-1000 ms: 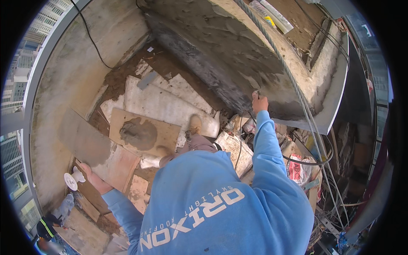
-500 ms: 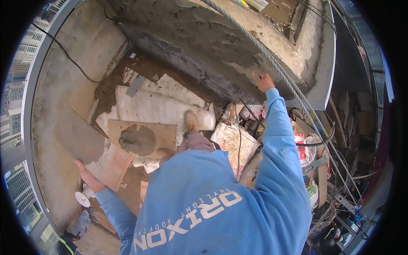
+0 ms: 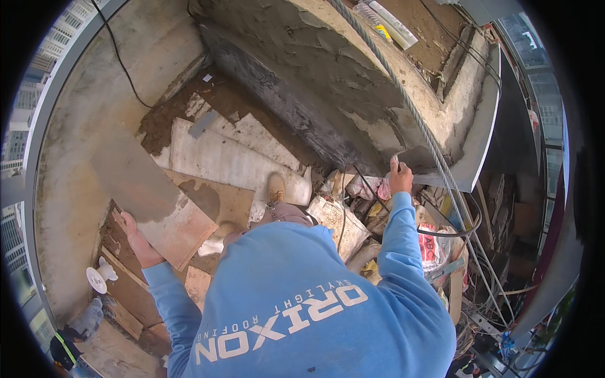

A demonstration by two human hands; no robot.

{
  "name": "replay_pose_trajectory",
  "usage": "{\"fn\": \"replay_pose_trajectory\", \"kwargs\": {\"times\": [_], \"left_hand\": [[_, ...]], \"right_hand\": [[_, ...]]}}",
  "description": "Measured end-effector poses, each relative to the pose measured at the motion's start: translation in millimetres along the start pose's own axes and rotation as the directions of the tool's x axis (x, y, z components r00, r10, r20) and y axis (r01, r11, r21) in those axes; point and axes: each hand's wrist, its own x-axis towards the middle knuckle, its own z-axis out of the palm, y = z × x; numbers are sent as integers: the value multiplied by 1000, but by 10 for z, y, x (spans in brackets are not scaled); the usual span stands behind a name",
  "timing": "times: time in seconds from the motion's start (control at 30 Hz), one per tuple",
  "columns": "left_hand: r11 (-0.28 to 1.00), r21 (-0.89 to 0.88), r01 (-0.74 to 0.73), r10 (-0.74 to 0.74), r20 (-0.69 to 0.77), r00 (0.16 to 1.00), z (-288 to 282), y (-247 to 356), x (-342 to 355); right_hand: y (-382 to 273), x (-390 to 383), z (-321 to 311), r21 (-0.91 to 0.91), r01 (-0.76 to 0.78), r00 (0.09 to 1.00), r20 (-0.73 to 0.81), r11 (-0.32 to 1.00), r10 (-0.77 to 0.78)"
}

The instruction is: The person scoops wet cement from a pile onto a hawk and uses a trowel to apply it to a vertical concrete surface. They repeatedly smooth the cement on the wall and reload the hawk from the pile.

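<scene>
My left hand (image 3: 136, 238) is at the lower left edge of a flat board (image 3: 189, 227) and supports it there; part of the grip is hidden beneath. Wet grey mortar (image 3: 135, 179) covers the board's far half, and its near end is bare. My right hand (image 3: 400, 177) is closed in a fist, thumb up, close against the low wall's mortared face (image 3: 321, 69). What it grips is too hard to make out. Around that hand the wall's coat is partly rough and partly smoothed.
White sheets (image 3: 233, 160) and another board (image 3: 236, 198) lie underfoot by my boot (image 3: 276, 188). Bags and rubble (image 3: 340, 220) crowd the right side. A steel cable (image 3: 409, 107) crosses above the wall; a white reel (image 3: 101, 277) stands at left.
My right hand has come down and nearer along the wall and is now more tightly closed. My left hand and the board have shifted rightward over the floor board. The view has moved too.
</scene>
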Motion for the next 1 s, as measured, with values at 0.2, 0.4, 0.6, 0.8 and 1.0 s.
{"fn": "replay_pose_trajectory", "kwargs": {"times": [0.2, 0.4, 0.6, 0.8, 1.0], "left_hand": [[979, -129, 155, -134, 160, 978, 150, -258, 151], [991, -58, 123, -105, 253, 962, 385, -157, 88], [973, -226, 40, 25, 276, 961, 109, 77, -127], [943, -300, -142, 193, 147, 970, -275, 327, -530], [894, -407, -187, 233, 66, 970, -585, 449, -788]], "right_hand": [[-1444, -515, -8, 262, 467, 837, 177, 845, -518], [-3445, -815, -734, 746, 411, 216, 479, 524, -851], [-4749, -1230, -722, 814, 347, -280, 564, 467, -777], [-5119, -1472, -481, 725, 355, -481, 683, 590, -550], [-5167, -1228, -369, 541, 651, -366, 838, 533, -404]]}}
